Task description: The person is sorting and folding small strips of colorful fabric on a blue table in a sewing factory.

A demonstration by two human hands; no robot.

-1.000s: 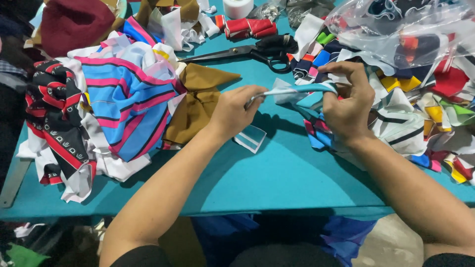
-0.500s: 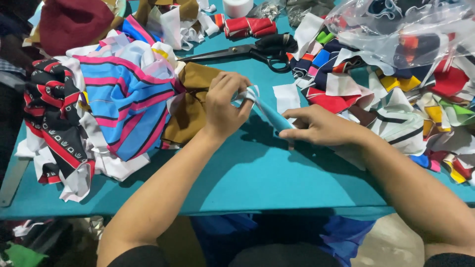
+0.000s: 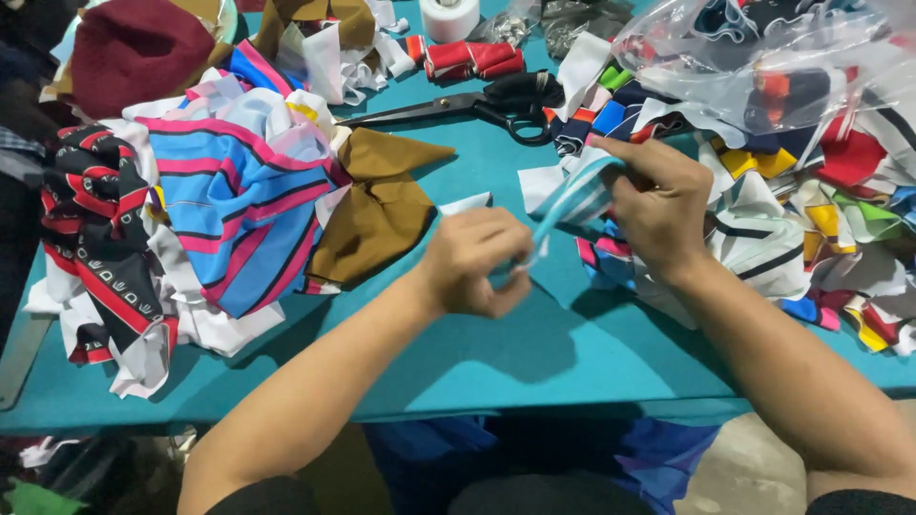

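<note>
A narrow teal-and-white striped fabric strip [image 3: 572,203] is stretched between both hands above the teal table [image 3: 534,353]. My left hand [image 3: 475,262] is closed on the strip's lower end near the table's middle. My right hand [image 3: 658,202] pinches its upper end, just in front of a heap of coloured fabric scraps [image 3: 821,219]. A brown fabric piece [image 3: 377,215] lies just left of my left hand.
Black scissors [image 3: 477,103] lie at the back centre. A stack of striped blue, pink and black-red fabric pieces [image 3: 181,210] fills the left side. A clear plastic bag [image 3: 763,57] with fabric sits back right. A white tape roll [image 3: 450,17] stands at the far edge.
Both hands have lifted off the table surface. My right hand rose to the right, my left hand moved toward me, and the strip is now held taut between them.
</note>
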